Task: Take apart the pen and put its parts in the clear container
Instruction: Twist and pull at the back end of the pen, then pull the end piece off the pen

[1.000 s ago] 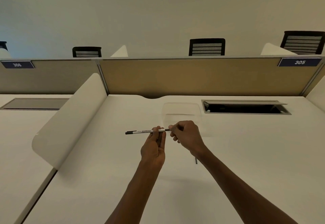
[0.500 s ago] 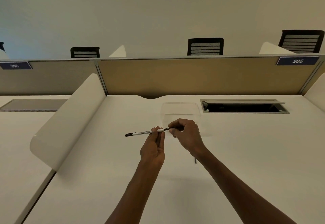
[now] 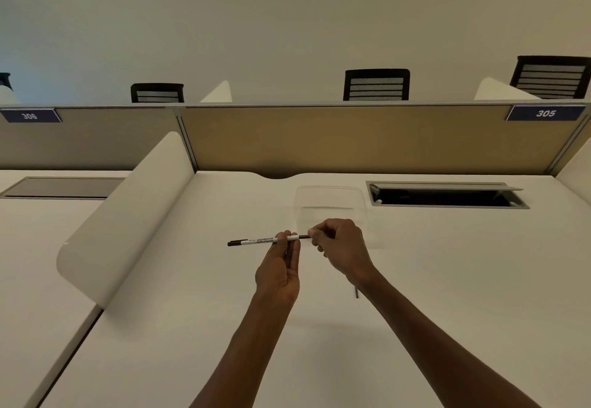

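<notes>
A slim white pen (image 3: 256,241) with a black left end is held level above the white desk (image 3: 179,327). My left hand (image 3: 279,271) pinches its barrel near the right end, fingers pointing up. My right hand (image 3: 342,249) pinches the pen's dark right end between thumb and fingers. Just beyond my hands stands the clear container (image 3: 329,203), faint against the desk, with its near part hidden by my right hand. A small dark piece (image 3: 356,292) lies on the desk under my right wrist, mostly hidden.
A white curved divider (image 3: 124,215) stands at the left. The tan partition (image 3: 351,139) closes the back of the desk. An open cable tray (image 3: 444,198) is sunk into the desk at the back right. Chair backs (image 3: 376,85) show beyond the partition.
Both hands and the pen stay almost in place. My right hand's fingers have shifted slightly on the pen's dark right end. The view has tilted a little.
</notes>
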